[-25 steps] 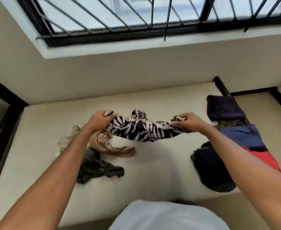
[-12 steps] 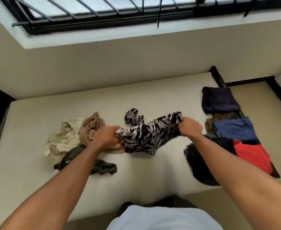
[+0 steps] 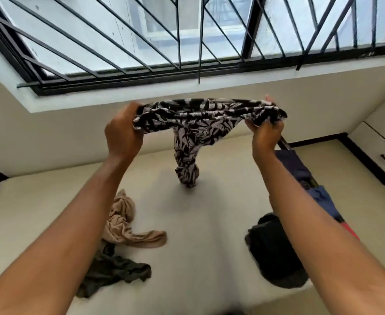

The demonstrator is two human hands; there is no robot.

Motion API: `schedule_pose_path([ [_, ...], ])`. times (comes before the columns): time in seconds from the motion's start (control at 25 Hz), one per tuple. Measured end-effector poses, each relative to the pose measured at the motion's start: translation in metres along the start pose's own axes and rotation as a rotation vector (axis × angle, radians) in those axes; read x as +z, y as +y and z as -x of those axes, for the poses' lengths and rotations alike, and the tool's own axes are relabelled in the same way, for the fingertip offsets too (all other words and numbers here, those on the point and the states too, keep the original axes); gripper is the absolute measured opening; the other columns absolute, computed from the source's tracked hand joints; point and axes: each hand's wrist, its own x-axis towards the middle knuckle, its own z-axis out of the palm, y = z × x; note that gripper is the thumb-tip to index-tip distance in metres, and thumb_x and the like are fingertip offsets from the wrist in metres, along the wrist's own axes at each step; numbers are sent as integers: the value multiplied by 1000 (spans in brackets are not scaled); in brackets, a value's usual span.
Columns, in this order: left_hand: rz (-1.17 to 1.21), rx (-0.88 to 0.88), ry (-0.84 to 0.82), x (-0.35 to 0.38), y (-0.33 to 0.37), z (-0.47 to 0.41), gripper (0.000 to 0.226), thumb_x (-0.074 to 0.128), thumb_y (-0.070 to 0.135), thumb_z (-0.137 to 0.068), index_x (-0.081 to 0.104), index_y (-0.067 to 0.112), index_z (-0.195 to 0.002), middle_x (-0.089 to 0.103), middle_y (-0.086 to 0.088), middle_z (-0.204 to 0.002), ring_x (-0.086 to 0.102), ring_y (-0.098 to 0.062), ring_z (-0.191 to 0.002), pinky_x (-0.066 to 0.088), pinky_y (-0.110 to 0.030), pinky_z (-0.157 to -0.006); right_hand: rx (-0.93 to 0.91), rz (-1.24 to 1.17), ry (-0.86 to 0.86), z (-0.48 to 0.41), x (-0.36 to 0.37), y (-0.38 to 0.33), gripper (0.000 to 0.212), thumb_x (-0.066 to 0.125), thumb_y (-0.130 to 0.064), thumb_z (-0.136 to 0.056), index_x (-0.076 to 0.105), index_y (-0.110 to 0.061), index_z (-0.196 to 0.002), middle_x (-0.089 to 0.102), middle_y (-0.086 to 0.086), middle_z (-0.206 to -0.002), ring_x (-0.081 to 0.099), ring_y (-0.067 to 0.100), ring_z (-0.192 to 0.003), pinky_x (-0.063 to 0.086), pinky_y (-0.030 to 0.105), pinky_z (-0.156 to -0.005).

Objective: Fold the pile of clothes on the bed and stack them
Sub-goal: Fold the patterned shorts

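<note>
Limp leaf-print garment (image 3: 200, 115) — stretched wide.

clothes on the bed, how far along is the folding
Done, it seems: a black piece and blue pieces lie flat at the right edge of the bed, partly hidden by the arm. In hand: the left hand and right hand hold the patterned garment up between them, unfolded. Left: a tan garment and a dark green garment, both crumpled.

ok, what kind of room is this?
Probably a bedroom: a bare mattress under a barred window, loose clothes strewn on it, and a patterned garment held up for folding.
</note>
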Motion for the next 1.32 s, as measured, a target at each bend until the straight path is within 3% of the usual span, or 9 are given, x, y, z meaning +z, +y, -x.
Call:
schedule_pose_path([
  [0.2, -53, -172, -344, 29, -38, 153, 30, 44, 24, -86, 67, 14, -102, 65, -15, -89, 61, -40, -81, 43, -38, -61, 117, 867, -90, 83, -123, 83, 28, 51, -2, -100, 64, -2, -124, 62, 14, -124, 56, 22, -111, 39, 26, -85],
  [0.32, -152, -581, -702, 48, -65, 271, 29, 50, 34, -89, 64, 10, -98, 53, -19, -101, 54, -42, -92, 47, -46, -72, 333, 1293, -307, 142, -197, 135, 12, 56, 3, -94, 64, 7, -103, 60, 28, -109, 61, 41, -104, 42, 38, -83],
  [0.4, -195, -807, -907, 55, -71, 335, 31, 59, 35, -89, 69, 9, -102, 56, -24, -115, 56, -46, -102, 50, -48, -86, 465, 1425, -482, 174, -231, 166, 16, 58, 8, -87, 70, 7, -98, 59, 24, -112, 60, 39, -106, 42, 35, -92],
  [0.52, -240, -815, -1150, 60, -73, 432, 22, 58, 16, -91, 72, 17, -107, 48, -9, -109, 58, -36, -103, 49, -40, -84, 705, 1528, -583, 224, -284, 216, 27, 60, 10, -77, 80, -6, -83, 66, 9, -107, 61, 24, -102, 47, 33, -94],
  [0.64, -316, -825, -1446, 63, -80, 520, 42, 56, 16, -90, 64, 35, -126, 45, -3, -118, 57, -27, -110, 51, -37, -88, 952, 1706, -659, 262, -352, 268, 17, 61, -21, -80, 77, -15, -76, 73, 6, -92, 70, 30, -93, 57, 35, -81],
  [0.84, -38, -1481, -1098, 90, -86, 584, 41, 66, 25, -90, 61, 15, -129, 68, -16, -120, 63, -36, -111, 50, -39, -93, 1210, 1389, -211, 304, -397, 318, 15, 70, -29, -91, 69, -22, -78, 66, -2, -76, 63, 28, -79, 58, 51, -87],
  [1.0, 68, -1919, -812, 129, -97, 595, 69, 63, 63, -82, 46, 21, -134, 59, -10, -120, 59, -34, -111, 53, -45, -92, 1416, 1021, 137, 326, -366, 344, 46, 78, -38, -87, 49, -25, -121, 62, -3, -103, 60, 19, -91, 53, 40, -83],
  [1.16, 33, -2038, -602, 143, -94, 608, 51, 76, 15, -78, 50, 9, -122, 62, -10, -109, 57, -24, -88, 54, -37, -80, 1341, 933, 403, 362, -354, 367, 66, 84, -7, -76, 46, -18, -129, 64, 6, -118, 64, 27, -105, 55, 44, -99],
  [1.32, 144, -1931, -654, 134, -84, 591, 28, 53, -13, -67, 64, 7, -84, 59, -4, -76, 52, -20, -72, 42, -27, -62, 1451, 639, 455, 351, -353, 361, 31, 58, 10, -80, 63, -12, -100, 69, 11, -103, 65, 27, -90, 55, 36, -68],
])
